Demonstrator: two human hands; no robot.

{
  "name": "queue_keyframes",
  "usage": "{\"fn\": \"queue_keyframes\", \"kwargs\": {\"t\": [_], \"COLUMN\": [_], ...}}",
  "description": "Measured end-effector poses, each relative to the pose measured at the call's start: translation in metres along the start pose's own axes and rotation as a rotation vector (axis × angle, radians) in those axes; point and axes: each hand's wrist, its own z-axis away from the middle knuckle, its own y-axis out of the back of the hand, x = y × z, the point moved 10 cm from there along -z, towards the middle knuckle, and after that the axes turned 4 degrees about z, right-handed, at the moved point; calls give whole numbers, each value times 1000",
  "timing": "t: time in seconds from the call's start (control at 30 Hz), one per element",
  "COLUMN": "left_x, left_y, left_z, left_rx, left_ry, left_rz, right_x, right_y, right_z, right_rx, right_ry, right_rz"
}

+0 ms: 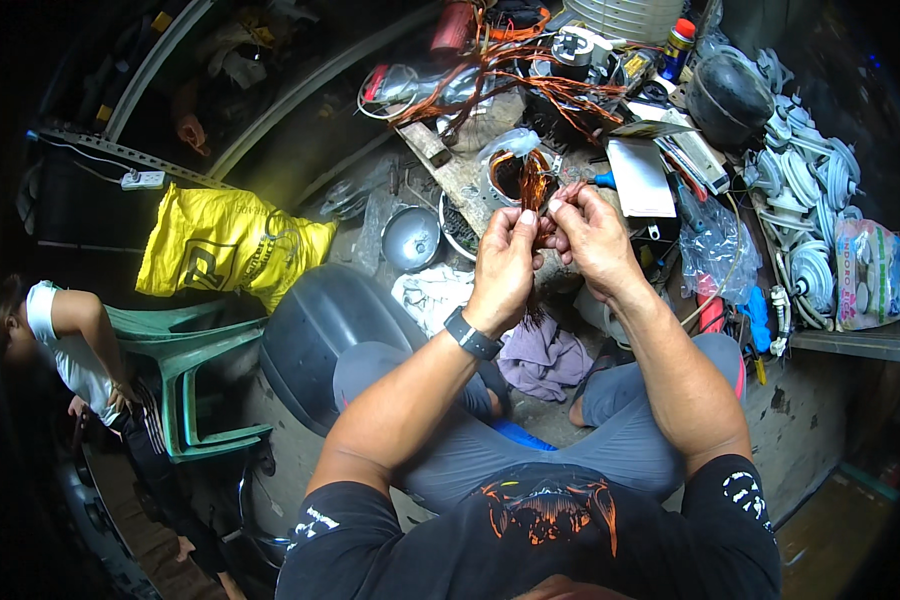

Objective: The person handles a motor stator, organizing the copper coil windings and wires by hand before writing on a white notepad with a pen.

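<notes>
A bundle of copper winding wire runs out of a round motor stator and down between my hands. My left hand is closed round the bundle, thumb on top; loose strands hang below it. Close beside it my right hand is closed in a pinch at the wire, with its fingertips almost touching the left ones. Exactly which strands the right fingers hold is too small to tell. Clear plastic lies over the stator's far rim. The stator rests at the near end of a wooden board.
More copper wire spreads across the bench's back. White plastic fan parts and a dark dome crowd the right. Left are a metal bowl, black case, yellow sack, green chair and another person.
</notes>
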Motion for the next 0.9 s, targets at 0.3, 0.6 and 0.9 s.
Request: {"fn": "queue_keyframes", "kwargs": {"t": [0.3, 0.6, 0.9], "left_x": [5, 3, 3], "left_y": [-4, 0, 0], "left_z": [-10, -10, -9], "left_rx": [-32, -14, -18], "left_ry": [-45, -57, -28], "left_rz": [-9, -16, -36], "right_x": [-12, -14, -13], "right_y": [-1, -2, -1], "right_z": [-7, -5, -5], "right_rx": [3, 12, 6], "right_ry": [50, 34, 16], "right_rz": [-58, -91, -83]}}
